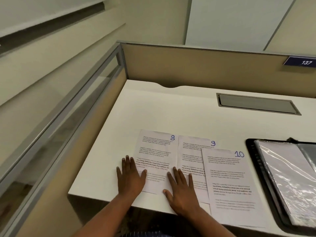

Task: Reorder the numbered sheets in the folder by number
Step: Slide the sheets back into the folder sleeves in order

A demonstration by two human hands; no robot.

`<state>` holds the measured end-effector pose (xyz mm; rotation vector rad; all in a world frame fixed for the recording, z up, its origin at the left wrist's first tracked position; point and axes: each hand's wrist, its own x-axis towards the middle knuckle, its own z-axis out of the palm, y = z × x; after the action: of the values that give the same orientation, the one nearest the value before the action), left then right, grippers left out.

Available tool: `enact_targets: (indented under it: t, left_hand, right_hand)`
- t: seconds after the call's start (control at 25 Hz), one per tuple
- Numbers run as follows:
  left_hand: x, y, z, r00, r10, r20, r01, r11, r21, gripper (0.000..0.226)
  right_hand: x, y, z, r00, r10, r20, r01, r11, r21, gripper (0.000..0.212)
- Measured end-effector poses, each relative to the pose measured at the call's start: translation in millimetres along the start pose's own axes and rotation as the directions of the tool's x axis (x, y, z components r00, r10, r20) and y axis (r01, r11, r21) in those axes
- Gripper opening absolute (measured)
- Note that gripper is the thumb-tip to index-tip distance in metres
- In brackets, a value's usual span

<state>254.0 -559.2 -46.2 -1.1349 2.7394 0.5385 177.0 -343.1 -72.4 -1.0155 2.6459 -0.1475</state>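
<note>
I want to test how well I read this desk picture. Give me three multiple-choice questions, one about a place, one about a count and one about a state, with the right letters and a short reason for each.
1. Where does the folder lie?
A. left of all the sheets
B. right of sheet 10
C. on the floor

2. How many numbered sheets lie out on the desk?
A. two
B. five
C. three

3. How is the right hand?
A. flat on the paper, fingers straight
B. closed in a fist
C. holding a pen

Answers:
1 B: its black edge is just right of sheet 10.
2 C: the sheets read 8, 9 and 10.
3 A: the fingers lie straight across sheet 8 and sheet 9.
</note>
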Motion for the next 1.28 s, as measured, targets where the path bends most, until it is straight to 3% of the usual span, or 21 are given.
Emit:
enact_targets:
  t: [0.2,0.36,0.48,0.64,0.72,0.84,1.12,1.28]
  left_hand:
    - [16,-21,-4,0.997,-0.075,0.012,0.076,0.983,-0.165,0.078]
    - [20,-20,-11,0.977,-0.157,-0.143,0.092,0.92,-0.382,0.05]
    - [28,-18,-30,0.959,-0.267,-0.099,0.166,0.807,-0.567,0.046]
    - [53,-29,-43,0.944,-0.328,-0.008,0.214,0.633,-0.744,0.022]
    - [60,-35,-46,0.951,-0.309,0.003,0.2,0.608,-0.768,0.018]
    - [63,-41,-48,0.967,-0.253,0.012,0.182,0.663,-0.727,0.014]
    - [58,-36,-39,0.979,-0.171,0.115,0.199,0.638,-0.744,0.019]
    - [54,-38,-43,0.985,-0.151,0.085,0.156,0.557,-0.815,0.01]
  right_hand:
    - [9,-27,4,1.0,0.008,-0.018,-0.008,1.0,-0.021,0.072]
    - [9,-35,7,1.0,0.0,-0.021,0.0,1.0,-0.021,0.073]
    - [11,-37,6,1.0,0.003,-0.011,-0.003,1.0,0.009,0.072]
    - [14,-34,-6,0.992,0.041,-0.121,-0.025,0.991,0.129,0.066]
    - [23,-34,-14,0.977,0.124,-0.174,-0.07,0.955,0.289,0.063]
    - [40,-34,-27,0.952,0.233,-0.199,-0.128,0.892,0.433,0.059]
    - [49,-30,-26,0.983,0.163,-0.083,-0.132,0.946,0.296,0.061]
    - [47,-31,-32,0.961,0.231,-0.148,-0.14,0.876,0.461,0.057]
